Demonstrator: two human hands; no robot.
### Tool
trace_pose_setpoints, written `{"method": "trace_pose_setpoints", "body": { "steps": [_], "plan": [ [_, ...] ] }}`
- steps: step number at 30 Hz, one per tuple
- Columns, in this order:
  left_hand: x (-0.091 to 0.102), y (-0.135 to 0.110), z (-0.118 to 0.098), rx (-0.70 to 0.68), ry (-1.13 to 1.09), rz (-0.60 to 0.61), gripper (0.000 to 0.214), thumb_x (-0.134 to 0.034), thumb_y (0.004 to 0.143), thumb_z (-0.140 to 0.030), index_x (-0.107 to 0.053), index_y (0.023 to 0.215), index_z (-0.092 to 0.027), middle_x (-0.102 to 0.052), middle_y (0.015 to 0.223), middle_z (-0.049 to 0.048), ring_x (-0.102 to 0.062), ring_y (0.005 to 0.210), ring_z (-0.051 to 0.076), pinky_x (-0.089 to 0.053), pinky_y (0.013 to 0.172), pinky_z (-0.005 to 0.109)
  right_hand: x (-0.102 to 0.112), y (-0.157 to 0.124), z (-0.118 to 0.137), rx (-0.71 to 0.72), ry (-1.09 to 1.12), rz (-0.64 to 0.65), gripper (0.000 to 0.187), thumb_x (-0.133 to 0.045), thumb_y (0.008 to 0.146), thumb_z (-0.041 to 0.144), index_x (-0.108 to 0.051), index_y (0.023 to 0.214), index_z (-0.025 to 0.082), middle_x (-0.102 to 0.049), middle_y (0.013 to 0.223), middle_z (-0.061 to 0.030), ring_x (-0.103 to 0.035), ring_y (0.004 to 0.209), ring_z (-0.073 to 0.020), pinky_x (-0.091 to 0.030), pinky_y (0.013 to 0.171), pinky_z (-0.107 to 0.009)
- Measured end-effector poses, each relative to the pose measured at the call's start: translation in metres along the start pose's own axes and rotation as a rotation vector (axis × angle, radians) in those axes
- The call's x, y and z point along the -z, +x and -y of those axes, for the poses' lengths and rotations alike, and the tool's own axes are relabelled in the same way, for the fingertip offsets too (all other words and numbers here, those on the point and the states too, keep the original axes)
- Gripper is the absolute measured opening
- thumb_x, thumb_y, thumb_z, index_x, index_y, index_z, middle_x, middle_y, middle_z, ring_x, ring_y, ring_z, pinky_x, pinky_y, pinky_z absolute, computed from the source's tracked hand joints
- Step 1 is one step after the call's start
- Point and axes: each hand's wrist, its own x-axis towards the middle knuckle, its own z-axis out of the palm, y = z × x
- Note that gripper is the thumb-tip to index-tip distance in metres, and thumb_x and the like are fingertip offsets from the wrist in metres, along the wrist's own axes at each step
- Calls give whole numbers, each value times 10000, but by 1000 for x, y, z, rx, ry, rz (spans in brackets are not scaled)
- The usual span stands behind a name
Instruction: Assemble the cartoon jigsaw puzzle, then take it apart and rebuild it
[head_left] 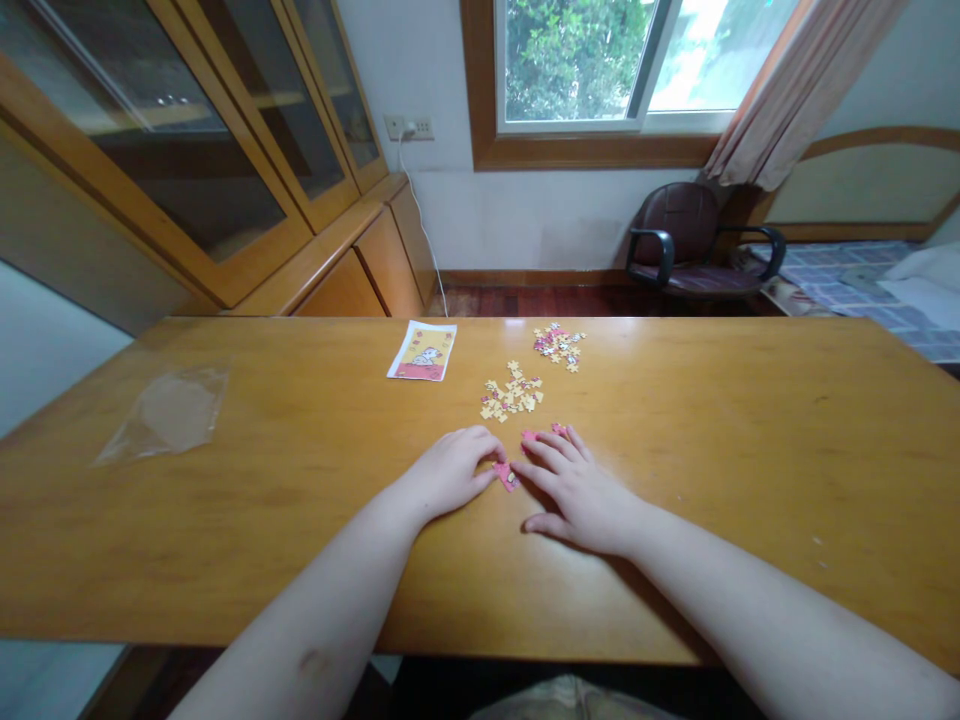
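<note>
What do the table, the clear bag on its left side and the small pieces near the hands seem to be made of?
Table: wood or wood veneer, glossy varnish; grain and window glare show.
Clear bag: thin plastic film, see-through, creased and shiny.
Small pieces: probably printed cardboard, flat with interlocking tabs; a pink one lies between the left hand and right hand.

A glossy brown wooden table (pixel 750 450) bears a clear plastic bag (pixel 169 412), a picture card (pixel 422 351) and loose jigsaw pieces (pixel 512 393).
</note>
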Motion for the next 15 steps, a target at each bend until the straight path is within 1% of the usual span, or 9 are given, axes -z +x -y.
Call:
{"method": "trace_pose_setpoints", "body": {
  "steps": [4, 8, 12, 15],
  "plan": [
    [1, 1, 2, 22, 39, -31, 128, -541, 845, -257, -656, 886, -216, -626, 938, 36, -581, 895, 176, -454, 804, 283, 3, 0, -2, 4, 23, -17, 632, -496, 820, 642, -514, 1322, 258, -424, 1422, -124, -288, 1336, -311, -116, 1119, -558],
    [0, 1, 4, -5, 70, 5, 149, -535, 850, -263, -676, 857, -217, -630, 896, 36, -585, 864, 172, -451, 787, 276, 4, -1, -3, 21, 31, -23, 559, -501, 821, 637, -596, 1228, 266, -448, 1401, -109, -294, 1330, -314, -118, 1113, -567],
    [-1, 0, 1, -5, 71, 6, 147, -535, 855, -267, -674, 873, -221, -639, 888, 30, -586, 855, 169, -445, 775, 276, 3, -1, -2, 27, 24, -39, 546, -506, 823, 630, -603, 1213, 260, -460, 1389, -102, -301, 1326, -311, -132, 1111, -562],
    [-3, -1, -3, 2, 73, -35, 155, -576, 839, -338, -650, 913, -223, -638, 913, 26, -581, 884, 182, -438, 796, 295, 4, 0, -5, -6, 2, -92, 491, -516, 844, 580, -613, 1184, 240, -499, 1354, -95, -343, 1293, -300, -145, 1110, -554]
  ]
}}
